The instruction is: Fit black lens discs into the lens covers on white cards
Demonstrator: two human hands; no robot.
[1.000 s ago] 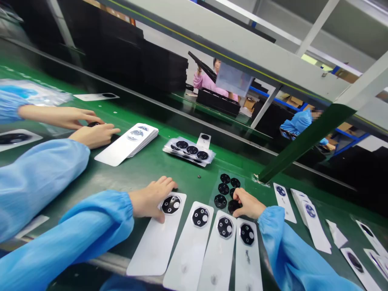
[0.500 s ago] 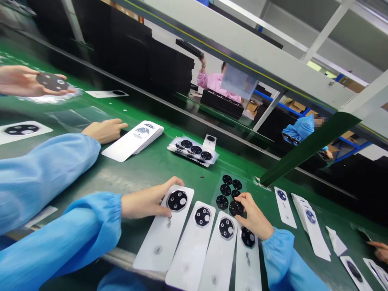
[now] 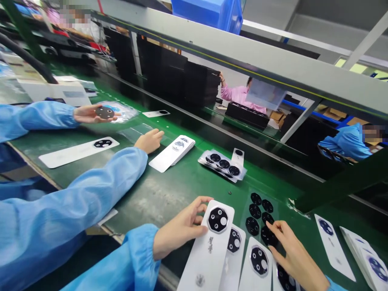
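My left hand (image 3: 182,228) grips the left edge of a white phone back panel (image 3: 209,250) with a black camera ring, fingers curled on its top corner. That panel overlaps the second of several white panels (image 3: 257,268) lying side by side at the belt's near edge. My right hand (image 3: 292,252) reaches onto a clear film sheet (image 3: 257,210) carrying several black lens discs. Its fingertips are pressed together on the nearest black lens disc (image 3: 268,236).
A co-worker on my left rests one hand (image 3: 150,139) by a stack of white panels (image 3: 172,152) and holds a black disc (image 3: 104,112) in the other. A pile of disc sheets (image 3: 222,163) lies mid-belt. More panels (image 3: 333,246) lie right, beside a green bar (image 3: 342,182).
The view has swung left. My left hand has slid the leftmost panel right, so it overlaps its neighbour. My right hand stays on the disc sheet.
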